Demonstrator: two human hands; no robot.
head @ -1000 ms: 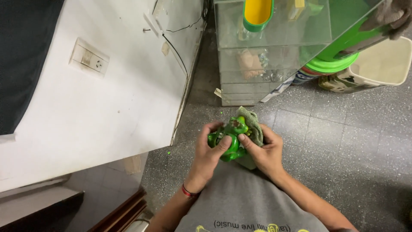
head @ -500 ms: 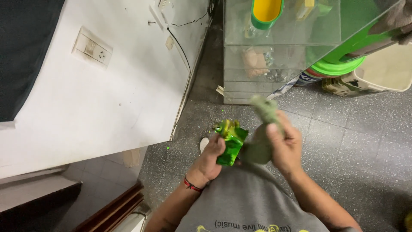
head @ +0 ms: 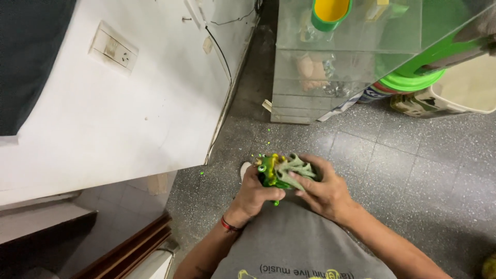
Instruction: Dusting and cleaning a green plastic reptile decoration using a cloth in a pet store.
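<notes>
Both hands meet in front of the belly over the speckled floor (head: 413,175); the left hand (head: 253,194) is closed around a shiny green toy (head: 271,173); the right hand (head: 323,188) presses a grey-green cloth (head: 294,168) onto it from the right, fingers curled; the bundle's long axis runs left to right between them.

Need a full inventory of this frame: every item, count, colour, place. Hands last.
green and yellow object: 1, shiny, held between both hands at centre
cloth: 1, grey-green, pressed on the object under the right hand
glass cabinet: 1, clear, top centre on the floor
cup: 1, green outside, yellow inside, on the cabinet
green lid: 1, right of the cabinet
tub: 1, cream, top right
wall socket: 1, off-white, on the white wall at left
floor: grey speckled tiles, small green flecks
wristband: 1, red, left wrist
left hand: grips the object
right hand: holds the cloth
</notes>
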